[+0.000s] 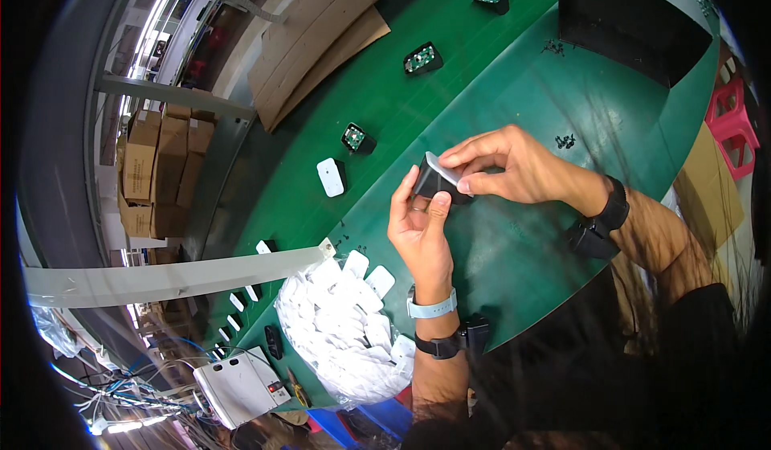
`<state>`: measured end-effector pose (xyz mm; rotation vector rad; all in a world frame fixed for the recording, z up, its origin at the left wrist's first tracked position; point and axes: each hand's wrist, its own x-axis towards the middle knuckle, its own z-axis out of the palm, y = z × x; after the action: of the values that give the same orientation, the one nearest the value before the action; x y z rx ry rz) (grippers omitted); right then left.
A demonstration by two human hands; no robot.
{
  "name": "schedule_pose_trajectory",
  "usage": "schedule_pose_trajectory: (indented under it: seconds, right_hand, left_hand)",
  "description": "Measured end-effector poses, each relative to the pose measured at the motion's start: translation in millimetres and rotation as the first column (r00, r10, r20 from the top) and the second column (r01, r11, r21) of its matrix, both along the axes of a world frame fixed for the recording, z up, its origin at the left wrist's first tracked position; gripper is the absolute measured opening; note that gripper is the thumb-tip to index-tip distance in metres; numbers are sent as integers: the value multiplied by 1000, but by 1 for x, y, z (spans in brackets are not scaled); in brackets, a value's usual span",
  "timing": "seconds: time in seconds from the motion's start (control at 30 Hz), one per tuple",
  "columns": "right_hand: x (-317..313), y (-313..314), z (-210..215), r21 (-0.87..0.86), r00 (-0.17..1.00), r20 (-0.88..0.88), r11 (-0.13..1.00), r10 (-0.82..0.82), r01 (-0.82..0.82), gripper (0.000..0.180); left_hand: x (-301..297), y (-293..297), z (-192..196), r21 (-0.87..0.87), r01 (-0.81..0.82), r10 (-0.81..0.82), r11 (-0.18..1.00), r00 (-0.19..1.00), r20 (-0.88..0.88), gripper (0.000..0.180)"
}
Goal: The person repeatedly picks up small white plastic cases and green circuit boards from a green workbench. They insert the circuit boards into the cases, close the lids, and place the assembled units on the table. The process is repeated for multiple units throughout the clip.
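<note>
My left hand [421,231] grips a small black plastic housing [431,183] from its near side, fingers on one face and thumb on another. A white rounded cover [441,168] lies against the housing's top, tilted. My right hand [512,165] pinches that cover between its fingers and thumb. Whether the cover sits flush cannot be made out. Beyond my hands, a housing with a white cover [330,177] stands on the green belt, beside an uncovered one [357,138] showing a circuit board.
A plastic bag of white covers [345,329] lies left of my left forearm. More open housings [422,59] stand farther along the belt. Small dark screws [565,141] lie in piles on the green table, near a black bin [630,24]. A pale metal bar [177,277] crosses at left.
</note>
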<state>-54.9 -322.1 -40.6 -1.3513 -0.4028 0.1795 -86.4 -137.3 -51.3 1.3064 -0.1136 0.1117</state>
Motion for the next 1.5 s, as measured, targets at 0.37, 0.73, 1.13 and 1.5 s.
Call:
schedule_pose_trajectory:
  seconds: [0.37,0.73,1.13,1.5]
  right_hand:
    - [2,-3,-10,64,997,52,996,60,-63,34]
    - [0,-3,2,67,997,-67,997,37,-33,38]
    - [2,-6,-1,28,990,-89,994,105,-103,41]
    - [1,-2,-6,-212,913,400,962,-76,173,30]
  left_hand:
    - [2,5,-4,8,-9,8,1000,999,36,46]
    - [0,2,-1,18,-22,21,1000,996,82,52]
    - [2,7,-4,72,-13,7,997,996,90,53]
    - [-1,-5,2,0,-10,10,1000,1000,25,49]
